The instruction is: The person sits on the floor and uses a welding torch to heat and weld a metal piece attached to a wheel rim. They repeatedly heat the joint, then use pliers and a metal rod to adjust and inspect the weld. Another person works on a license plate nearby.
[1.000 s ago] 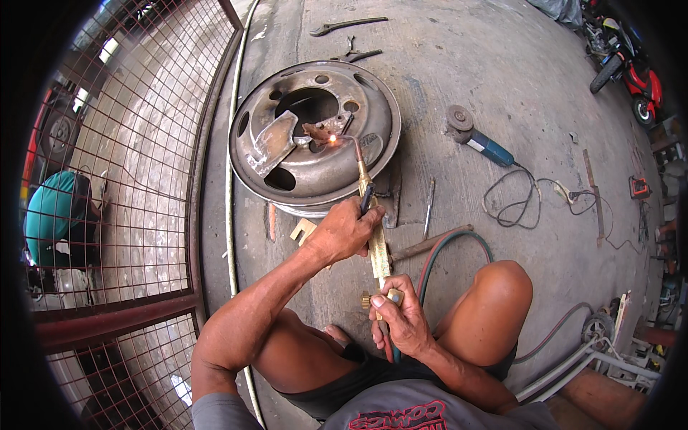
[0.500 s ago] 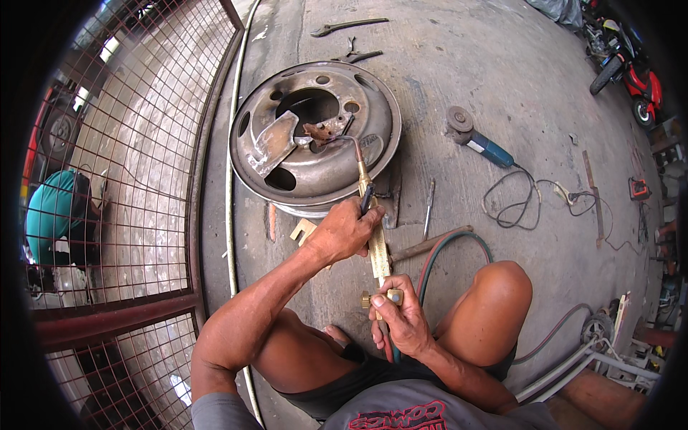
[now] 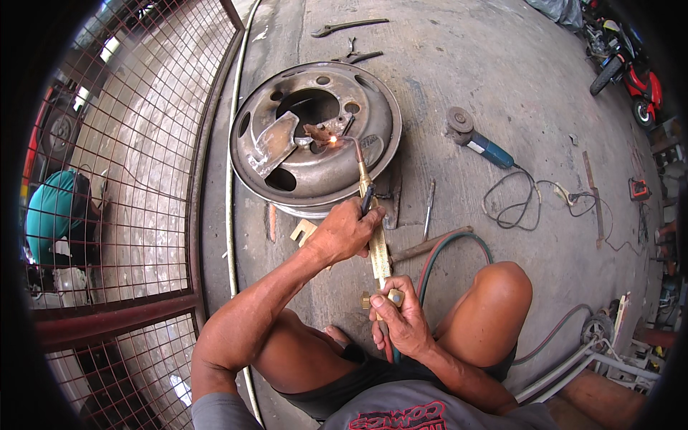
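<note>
My left hand [image 3: 345, 231] is closed around the brass body of a gas torch [image 3: 381, 264], where a small dark piece sticks up beside the fingers. At the torch's rear end my right hand [image 3: 403, 322] grips near the brass valve knobs, above the red and green hoses [image 3: 430, 259]. The torch's bent copper tip reaches over a steel wheel rim [image 3: 247, 147]. A small bright flame [image 3: 333, 140] glows at its end, next to a rusty metal piece [image 3: 324, 130]. Beside that, a worn grey metal plate [image 3: 274, 145] lies on the rim.
An angle grinder [image 3: 481, 140] lies on the concrete with its cord coiled. Beyond the rim are an adjustable wrench [image 3: 350, 27] and pliers [image 3: 358, 56]. A hammer [image 3: 433, 244] lies near my right knee. Left stands a mesh gate [image 3: 143, 143]; behind it, a person in green [image 3: 54, 218].
A bright flame has appeared at the torch tip, beside the rusty piece. My hands and the torch have hardly moved.
</note>
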`<state>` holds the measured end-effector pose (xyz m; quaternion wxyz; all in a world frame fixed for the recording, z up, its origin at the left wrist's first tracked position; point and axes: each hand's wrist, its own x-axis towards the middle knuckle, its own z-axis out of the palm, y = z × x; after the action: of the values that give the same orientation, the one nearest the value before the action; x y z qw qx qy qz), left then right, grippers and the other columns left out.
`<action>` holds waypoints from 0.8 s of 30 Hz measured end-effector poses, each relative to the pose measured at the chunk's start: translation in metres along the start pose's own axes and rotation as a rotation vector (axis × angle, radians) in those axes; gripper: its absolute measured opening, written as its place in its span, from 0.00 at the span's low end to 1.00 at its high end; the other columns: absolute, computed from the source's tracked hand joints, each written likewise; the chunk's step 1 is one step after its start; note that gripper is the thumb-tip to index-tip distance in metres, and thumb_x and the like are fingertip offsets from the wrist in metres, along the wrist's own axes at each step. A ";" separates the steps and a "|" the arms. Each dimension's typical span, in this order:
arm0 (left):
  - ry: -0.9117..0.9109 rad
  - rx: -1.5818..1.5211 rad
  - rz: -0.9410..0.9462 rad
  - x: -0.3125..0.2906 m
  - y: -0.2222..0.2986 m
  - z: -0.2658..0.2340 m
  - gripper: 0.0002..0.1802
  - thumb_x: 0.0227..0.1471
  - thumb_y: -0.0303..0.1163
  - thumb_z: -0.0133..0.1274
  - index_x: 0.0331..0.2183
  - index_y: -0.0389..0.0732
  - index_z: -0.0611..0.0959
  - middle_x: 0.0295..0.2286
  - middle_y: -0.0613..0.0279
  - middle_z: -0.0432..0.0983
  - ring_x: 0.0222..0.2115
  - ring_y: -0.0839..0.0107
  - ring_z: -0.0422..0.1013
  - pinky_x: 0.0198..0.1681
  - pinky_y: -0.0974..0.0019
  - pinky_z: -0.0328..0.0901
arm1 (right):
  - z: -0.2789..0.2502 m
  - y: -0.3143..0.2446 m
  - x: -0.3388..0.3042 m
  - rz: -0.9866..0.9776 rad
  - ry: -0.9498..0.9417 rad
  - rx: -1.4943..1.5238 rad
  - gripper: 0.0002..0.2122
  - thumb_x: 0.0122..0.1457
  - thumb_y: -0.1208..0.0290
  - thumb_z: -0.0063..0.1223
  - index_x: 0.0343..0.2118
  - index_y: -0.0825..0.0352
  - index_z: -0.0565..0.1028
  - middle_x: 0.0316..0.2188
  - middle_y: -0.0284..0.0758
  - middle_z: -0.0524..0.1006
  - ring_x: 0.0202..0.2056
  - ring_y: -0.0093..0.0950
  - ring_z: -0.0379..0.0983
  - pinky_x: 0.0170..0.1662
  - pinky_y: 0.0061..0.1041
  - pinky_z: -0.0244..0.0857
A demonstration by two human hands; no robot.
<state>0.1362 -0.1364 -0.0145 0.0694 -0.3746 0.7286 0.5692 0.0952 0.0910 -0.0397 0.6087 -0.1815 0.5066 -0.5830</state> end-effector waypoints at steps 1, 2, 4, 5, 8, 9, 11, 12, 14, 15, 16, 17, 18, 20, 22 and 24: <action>0.005 -0.008 0.005 0.000 0.000 0.000 0.30 0.67 0.50 0.47 0.31 0.29 0.78 0.20 0.58 0.75 0.20 0.68 0.77 0.27 0.64 0.72 | 0.000 0.000 0.000 -0.002 0.000 -0.003 0.10 0.72 0.66 0.47 0.47 0.57 0.57 0.28 0.36 0.71 0.14 0.22 0.69 0.14 0.23 0.63; 0.003 -0.011 0.003 0.000 0.000 0.000 0.29 0.67 0.50 0.47 0.31 0.29 0.78 0.21 0.58 0.75 0.20 0.68 0.77 0.27 0.64 0.72 | 0.000 0.000 0.000 -0.004 0.000 -0.006 0.10 0.72 0.66 0.47 0.47 0.57 0.57 0.28 0.36 0.71 0.14 0.22 0.69 0.14 0.23 0.63; -0.002 -0.016 -0.001 -0.001 0.001 0.000 0.29 0.67 0.50 0.47 0.31 0.29 0.78 0.21 0.58 0.75 0.20 0.68 0.77 0.27 0.64 0.72 | 0.000 -0.001 0.000 -0.004 -0.002 -0.005 0.10 0.72 0.66 0.47 0.47 0.57 0.57 0.28 0.36 0.71 0.14 0.22 0.69 0.14 0.23 0.63; -0.001 -0.019 0.000 -0.001 0.001 0.000 0.29 0.67 0.50 0.47 0.31 0.29 0.78 0.21 0.58 0.75 0.20 0.68 0.77 0.27 0.64 0.72 | 0.000 -0.001 -0.001 -0.003 -0.002 -0.004 0.10 0.72 0.66 0.47 0.47 0.57 0.57 0.28 0.36 0.71 0.14 0.22 0.69 0.14 0.23 0.63; 0.003 -0.027 0.001 -0.002 0.001 0.000 0.29 0.67 0.50 0.47 0.31 0.29 0.78 0.20 0.59 0.74 0.20 0.69 0.77 0.27 0.64 0.72 | 0.000 0.000 -0.001 0.002 -0.002 -0.010 0.10 0.72 0.66 0.47 0.47 0.57 0.57 0.28 0.36 0.71 0.14 0.22 0.69 0.14 0.23 0.63; 0.006 -0.028 0.001 -0.002 0.001 0.001 0.29 0.67 0.50 0.47 0.31 0.29 0.78 0.20 0.59 0.74 0.19 0.69 0.77 0.27 0.64 0.72 | 0.000 0.000 0.000 0.001 -0.001 -0.011 0.10 0.72 0.66 0.47 0.47 0.57 0.57 0.28 0.36 0.71 0.14 0.22 0.69 0.14 0.22 0.64; 0.010 -0.023 -0.001 -0.002 0.002 0.001 0.29 0.67 0.50 0.47 0.31 0.29 0.78 0.20 0.59 0.74 0.19 0.69 0.77 0.27 0.64 0.72 | 0.000 0.000 -0.001 -0.005 0.000 -0.012 0.10 0.72 0.66 0.47 0.47 0.57 0.57 0.28 0.36 0.71 0.14 0.22 0.69 0.14 0.22 0.64; 0.009 -0.018 -0.003 -0.001 0.001 0.000 0.29 0.67 0.50 0.47 0.31 0.29 0.78 0.20 0.59 0.74 0.19 0.69 0.77 0.26 0.64 0.71 | 0.000 0.000 -0.001 -0.005 0.001 -0.012 0.11 0.72 0.66 0.47 0.46 0.57 0.57 0.28 0.35 0.71 0.14 0.22 0.69 0.14 0.22 0.64; 0.008 -0.014 -0.003 -0.001 0.000 0.000 0.29 0.67 0.50 0.47 0.30 0.29 0.77 0.20 0.59 0.73 0.19 0.69 0.77 0.27 0.63 0.71 | 0.000 0.000 0.000 -0.003 0.003 -0.016 0.11 0.72 0.67 0.47 0.46 0.57 0.57 0.28 0.35 0.71 0.14 0.22 0.69 0.14 0.22 0.64; 0.008 -0.014 -0.001 -0.001 -0.001 0.000 0.29 0.67 0.50 0.47 0.30 0.29 0.77 0.20 0.59 0.73 0.19 0.69 0.77 0.27 0.63 0.71 | 0.000 0.000 0.000 -0.001 0.004 -0.018 0.11 0.72 0.66 0.47 0.46 0.57 0.57 0.28 0.35 0.71 0.14 0.22 0.69 0.14 0.22 0.64; 0.009 -0.015 0.001 -0.001 -0.001 0.000 0.29 0.67 0.50 0.47 0.30 0.29 0.77 0.20 0.60 0.73 0.19 0.69 0.77 0.27 0.63 0.71 | 0.000 -0.001 0.000 0.002 0.004 -0.020 0.11 0.72 0.66 0.47 0.46 0.57 0.57 0.28 0.35 0.71 0.14 0.22 0.69 0.14 0.22 0.64; 0.009 -0.015 0.000 -0.001 0.000 0.000 0.29 0.67 0.50 0.47 0.30 0.29 0.78 0.20 0.59 0.73 0.19 0.69 0.77 0.27 0.63 0.71 | 0.000 -0.001 0.000 0.005 0.004 -0.022 0.11 0.72 0.66 0.47 0.46 0.57 0.57 0.28 0.35 0.71 0.14 0.22 0.69 0.14 0.22 0.64; 0.009 -0.014 -0.002 -0.001 0.000 0.000 0.29 0.67 0.50 0.47 0.30 0.29 0.78 0.20 0.59 0.74 0.19 0.69 0.77 0.27 0.63 0.71 | 0.000 -0.001 0.000 0.004 0.003 -0.022 0.11 0.72 0.66 0.47 0.46 0.57 0.57 0.28 0.35 0.71 0.14 0.22 0.69 0.14 0.22 0.63; 0.009 -0.010 -0.004 -0.002 0.002 -0.001 0.29 0.67 0.50 0.47 0.30 0.29 0.78 0.20 0.59 0.74 0.19 0.69 0.77 0.27 0.63 0.71 | 0.000 -0.001 0.000 0.002 0.001 -0.021 0.11 0.72 0.66 0.47 0.46 0.57 0.57 0.28 0.35 0.71 0.14 0.22 0.69 0.14 0.22 0.63; 0.010 -0.003 -0.006 -0.003 0.004 -0.001 0.29 0.67 0.50 0.48 0.30 0.29 0.78 0.20 0.59 0.74 0.19 0.69 0.77 0.27 0.63 0.71 | 0.000 -0.001 0.000 0.002 -0.002 -0.014 0.11 0.72 0.66 0.47 0.46 0.57 0.57 0.28 0.35 0.71 0.14 0.22 0.69 0.14 0.22 0.63; 0.008 -0.006 0.009 -0.003 0.004 -0.001 0.29 0.67 0.50 0.48 0.30 0.29 0.78 0.20 0.59 0.74 0.19 0.69 0.77 0.27 0.63 0.71 | 0.000 -0.001 0.000 0.002 0.000 -0.017 0.11 0.72 0.66 0.47 0.46 0.57 0.57 0.28 0.35 0.71 0.14 0.22 0.69 0.14 0.22 0.63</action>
<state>0.1366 -0.1354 -0.0097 0.0627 -0.3739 0.7288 0.5702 0.0949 0.0909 -0.0386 0.6079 -0.1862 0.5116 -0.5780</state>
